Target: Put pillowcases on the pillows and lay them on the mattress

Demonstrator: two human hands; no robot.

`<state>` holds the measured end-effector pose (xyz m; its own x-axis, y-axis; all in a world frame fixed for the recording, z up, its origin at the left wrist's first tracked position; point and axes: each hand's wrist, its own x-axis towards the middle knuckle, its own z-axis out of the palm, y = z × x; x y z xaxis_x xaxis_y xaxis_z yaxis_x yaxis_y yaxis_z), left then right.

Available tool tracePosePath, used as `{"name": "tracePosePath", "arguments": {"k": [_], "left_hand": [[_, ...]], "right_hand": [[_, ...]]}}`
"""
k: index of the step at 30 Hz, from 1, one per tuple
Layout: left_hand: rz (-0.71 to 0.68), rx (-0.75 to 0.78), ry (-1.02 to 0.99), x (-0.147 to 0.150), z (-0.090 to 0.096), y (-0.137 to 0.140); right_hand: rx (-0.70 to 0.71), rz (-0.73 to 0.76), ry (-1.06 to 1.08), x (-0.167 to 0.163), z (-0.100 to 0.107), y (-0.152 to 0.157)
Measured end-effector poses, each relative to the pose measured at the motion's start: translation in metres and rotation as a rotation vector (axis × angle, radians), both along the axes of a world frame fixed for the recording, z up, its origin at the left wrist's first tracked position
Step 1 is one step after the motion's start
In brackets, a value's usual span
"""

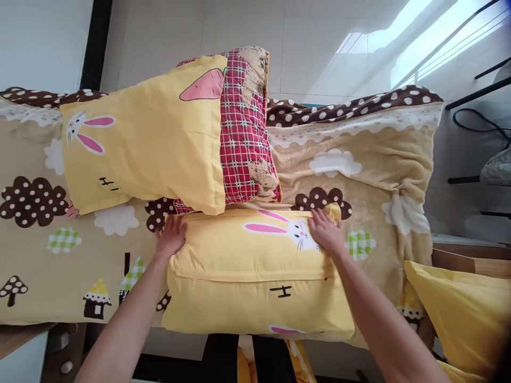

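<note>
A yellow, rabbit-printed pillowcase (247, 255) lies right in front of me on the bed, plump and folded over, with a seam or hem running across its middle. My left hand (171, 236) rests on its far left corner, fingers stretched forward. At the far right corner, my right hand (327, 231) lies with fingers apart, beside a small bunched bit of the yellow cloth. Just beyond, a yellow pillow (159, 138) with a rabbit and a carrot print lies on top of a red checked pillow (243, 138).
A beige patterned blanket (371, 207) with brown dotted edging covers the bed. More yellow cloth (471, 314) sits at the right. Black metal bars (479, 93) and a cable stand at the far right, over a tiled floor (247, 26) with sunlight on it.
</note>
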<state>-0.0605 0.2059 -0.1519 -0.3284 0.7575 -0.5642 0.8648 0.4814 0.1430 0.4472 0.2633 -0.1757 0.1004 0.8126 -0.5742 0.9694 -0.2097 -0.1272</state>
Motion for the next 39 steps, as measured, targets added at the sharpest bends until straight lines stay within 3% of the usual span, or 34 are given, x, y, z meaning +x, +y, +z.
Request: {"name": "tracePosePath", "arguments": {"k": [3,5,7,11,14,17,21,26,28,30,33,36,39], "left_hand": [[0.228,0.114,0.054,-0.031,0.016,-0.022],[0.39,0.256,-0.017,-0.033,0.02,-0.057],[0.551,0.322,-0.161,-0.022,0.018,-0.105],[0.691,0.114,-0.268,0.013,0.009,-0.203],[0.693,-0.017,-0.27,0.021,0.006,-0.241],[0.656,-0.086,-0.176,0.009,0.009,-0.248],[0.611,-0.032,-0.053,-0.01,0.017,-0.247],[0.717,-0.045,-0.058,-0.025,0.022,-0.253],[0.768,-0.087,-0.146,-0.03,0.023,-0.256],[0.803,-0.126,-0.261,-0.033,0.026,-0.263],[0.828,-0.207,-0.548,-0.037,0.035,-0.278],[0.896,-0.248,-0.656,-0.042,0.044,-0.294],[0.964,-0.219,-0.503,-0.048,0.048,-0.298]], "right_hand": [[0.145,-0.23,-0.101,0.055,0.01,-0.03],[0.248,-0.367,-0.015,0.065,0.016,-0.069],[0.232,-0.477,0.159,0.058,0.02,-0.117],[0.091,-0.628,0.209,0.031,0.014,-0.196],[0.016,-0.695,0.1,0.033,0.003,-0.22],[-0.072,-0.679,0.055,0.051,-0.003,-0.221],[-0.121,-0.632,0.005,0.078,0.004,-0.219],[-0.126,-0.664,-0.032,0.103,0.019,-0.226],[-0.127,-0.701,0.089,0.107,0.022,-0.234],[-0.171,-0.807,0.353,0.105,0.023,-0.246],[-0.346,-0.939,0.666,0.093,0.027,-0.267],[-0.539,-0.962,0.699,0.079,0.033,-0.282],[-0.599,-0.95,0.658,0.08,0.035,-0.287]]}}
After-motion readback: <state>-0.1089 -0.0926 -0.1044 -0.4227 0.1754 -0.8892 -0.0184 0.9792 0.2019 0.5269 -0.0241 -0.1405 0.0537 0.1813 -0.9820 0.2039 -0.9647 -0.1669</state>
